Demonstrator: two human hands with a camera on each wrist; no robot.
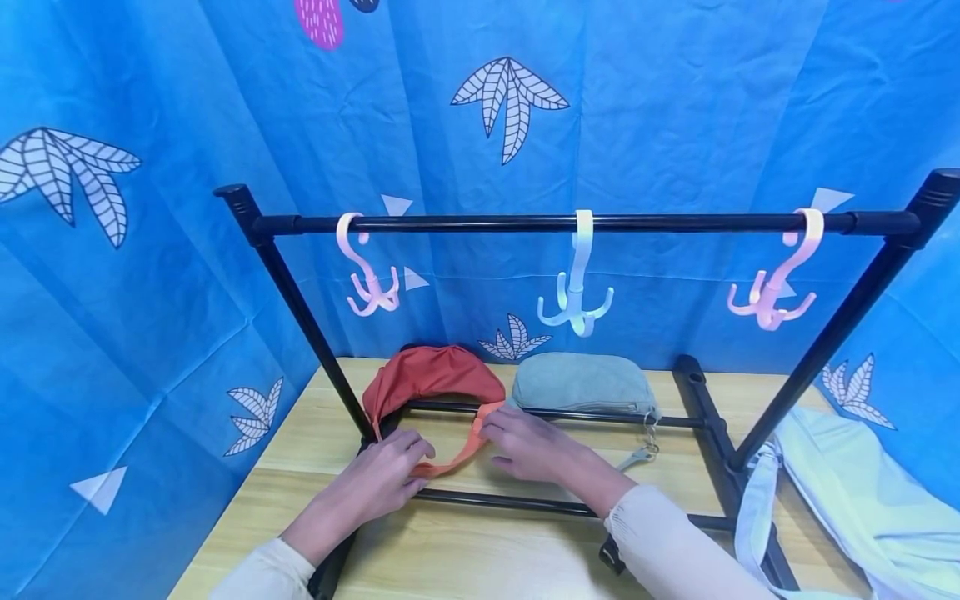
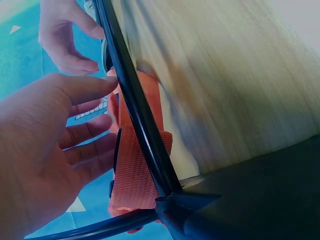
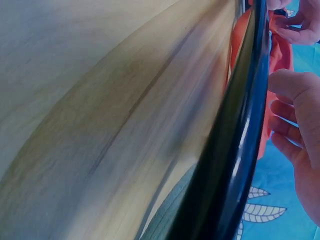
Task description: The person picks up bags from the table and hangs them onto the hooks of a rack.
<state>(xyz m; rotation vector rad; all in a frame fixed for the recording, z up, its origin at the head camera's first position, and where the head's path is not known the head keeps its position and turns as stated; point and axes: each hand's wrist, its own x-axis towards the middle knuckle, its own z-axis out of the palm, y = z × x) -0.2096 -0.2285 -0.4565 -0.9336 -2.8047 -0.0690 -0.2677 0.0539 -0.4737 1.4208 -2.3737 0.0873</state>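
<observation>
A red waist bag (image 1: 435, 375) with an orange strap (image 1: 457, 457) lies on the table at the back left, inside the rack's base. The strap loops towards me between the two hands. My left hand (image 1: 382, 475) is at the strap's near left part, its fingers loosely bent beside the webbing (image 2: 140, 165) and the thumb apart from them. My right hand (image 1: 532, 446) touches the strap's right part in the head view; the right wrist view shows thumb and fingers spread beside the red-orange fabric (image 3: 281, 52). Whether any fingertip grips is partly hidden.
A black rack (image 1: 480, 223) spans the table, its lower bars near the hands. Two pink hooks (image 1: 371, 283) and a pale blue hook (image 1: 576, 292) hang from it. A grey-green pouch (image 1: 581, 382) with a key ring lies behind; a pale bag (image 1: 862, 483) lies right.
</observation>
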